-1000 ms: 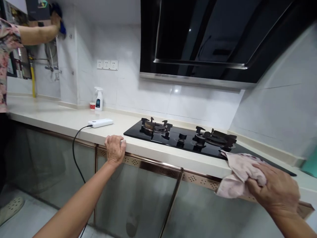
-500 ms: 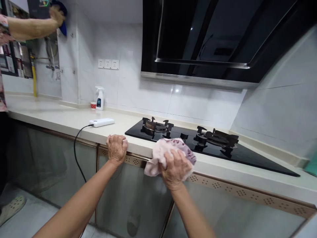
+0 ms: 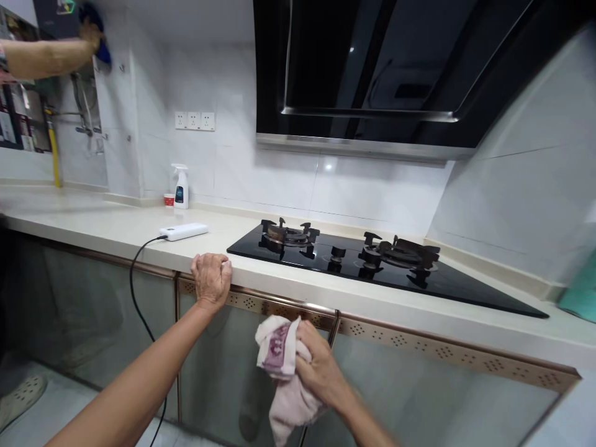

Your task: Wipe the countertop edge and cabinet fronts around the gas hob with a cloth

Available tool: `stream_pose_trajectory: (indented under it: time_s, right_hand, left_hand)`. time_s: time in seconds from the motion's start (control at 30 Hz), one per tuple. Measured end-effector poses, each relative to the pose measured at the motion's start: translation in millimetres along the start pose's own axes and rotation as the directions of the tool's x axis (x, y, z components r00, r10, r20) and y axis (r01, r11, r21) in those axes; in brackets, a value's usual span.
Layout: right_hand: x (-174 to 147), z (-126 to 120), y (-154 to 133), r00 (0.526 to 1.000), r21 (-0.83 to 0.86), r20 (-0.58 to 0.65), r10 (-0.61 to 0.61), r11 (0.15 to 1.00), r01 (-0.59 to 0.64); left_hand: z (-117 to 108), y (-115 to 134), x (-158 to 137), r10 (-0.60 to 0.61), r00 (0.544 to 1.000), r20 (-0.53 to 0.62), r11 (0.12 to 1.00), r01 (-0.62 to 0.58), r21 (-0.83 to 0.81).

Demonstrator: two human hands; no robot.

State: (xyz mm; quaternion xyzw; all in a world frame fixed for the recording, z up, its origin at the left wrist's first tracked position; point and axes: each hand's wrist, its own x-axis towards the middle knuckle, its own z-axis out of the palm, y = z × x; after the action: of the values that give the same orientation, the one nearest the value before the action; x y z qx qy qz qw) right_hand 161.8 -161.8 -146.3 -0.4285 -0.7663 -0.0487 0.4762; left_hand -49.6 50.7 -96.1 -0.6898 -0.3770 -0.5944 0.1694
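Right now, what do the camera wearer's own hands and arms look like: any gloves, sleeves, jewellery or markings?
The left hand and right hand are ungloved. The left forearm and right forearm are bare to the picture's edge, with no sleeve in view. No watch, bracelet, ring or marking shows, though some fingers are partly hidden.

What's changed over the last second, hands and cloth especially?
The right hand moved the cloth leftward from the right part of the stove, then down off the counter to in front of the cabinet doors. Nothing was let go. The left hand stayed on the counter's edge; the spray bottle and white device stayed put.
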Motion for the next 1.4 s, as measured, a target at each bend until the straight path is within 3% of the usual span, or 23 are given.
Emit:
stream_pose_trajectory:
  time_s: [0.1,0.23,0.27,0.33,0.37,0.4,0.47,0.57,0.63,0.73,0.83,0.93,1.0,1.2,1.3,1.4]
  right_hand:
    - [50.0,-36.1,-30.8,0.987,0.070,-0.158,0.040,0.997,-0.029]
    - [135.8,-58.2,-31.4,0.927,-0.099,-0.371,0.053,0.990,-0.096]
    - [153.6,-57.6,-25.4,0.939,-0.165,-0.341,0.052,0.980,-0.114]
    - [178.6,-54.6,-11.1,0.987,-0.280,-0.112,0.118,0.949,-0.145]
    - [185.2,-54.5,-4.2,0.981,-0.323,0.054,0.185,0.933,-0.159]
    - [187.6,-56.9,1.9,0.947,-0.354,0.196,0.255,0.919,-0.174]
    - [182.0,-70.6,11.4,0.888,-0.376,0.309,0.341,0.901,-0.215]
    - [156.2,-108.7,23.4,0.921,-0.348,0.217,0.325,0.907,-0.238]
    - [135.6,-135.2,33.7,0.917,-0.429,0.164,0.363,0.864,-0.265]
    - [112.3,-159.8,50.8,0.885,-0.602,0.071,0.461,0.727,-0.330]
    - [104.0,-162.7,60.5,0.886,-0.656,0.038,0.462,0.680,-0.327]
    - [105.5,-154.8,60.3,0.889,-0.708,0.044,0.456,0.641,-0.294]
    - [107.5,-150.2,57.9,0.887,-0.747,0.029,0.461,0.600,-0.287]
    - [102.7,-153.5,55.9,0.878,-0.804,-0.010,0.479,0.518,-0.292]
    - [94.7,-162.7,59.8,0.862,-0.802,-0.053,0.504,0.493,-0.337]
    - [88.1,-170.2,65.8,0.831,-0.790,-0.110,0.545,0.460,-0.406]
  left_hand:
    - [-1.3,2.8,2.6,-0.027,1.000,0.013,1.000,0.027,0.016]
    - [-4.5,4.7,5.2,-0.035,0.998,0.053,0.999,0.033,0.035]
    - [-5.7,4.6,5.5,-0.030,0.998,0.061,0.999,0.028,0.035]
    - [-8.2,3.5,5.8,-0.018,0.997,0.071,0.999,0.016,0.028]
    - [-9.5,2.3,5.9,-0.011,0.997,0.076,1.000,0.009,0.020]
    - [-11.0,0.8,6.2,-0.004,0.997,0.083,1.000,0.003,0.008]
    - [-14.2,-2.3,7.6,0.011,0.994,0.106,1.000,-0.009,-0.018]
    - [-19.4,-0.5,14.1,-0.030,0.991,0.127,0.999,0.034,-0.037]
    - [-21.6,10.8,21.9,-0.050,0.992,0.116,0.997,0.057,-0.060]
    - [-19.4,44.4,37.6,0.103,0.983,0.153,0.984,-0.079,-0.157]
    - [-10.4,84.7,52.9,0.266,0.891,0.368,0.958,-0.201,-0.205]
    - [-1.4,113.9,62.5,0.280,0.746,0.604,0.959,-0.197,-0.202]
    - [0.6,126.2,64.7,0.271,0.696,0.665,0.963,-0.194,-0.188]
    - [-7.8,158.7,62.6,0.266,0.670,0.693,0.954,-0.287,-0.088]
    - [-6.9,169.4,60.1,0.376,0.646,0.665,0.915,-0.372,-0.156]
    - [-1.1,170.5,55.7,0.403,0.637,0.657,0.912,-0.341,-0.229]
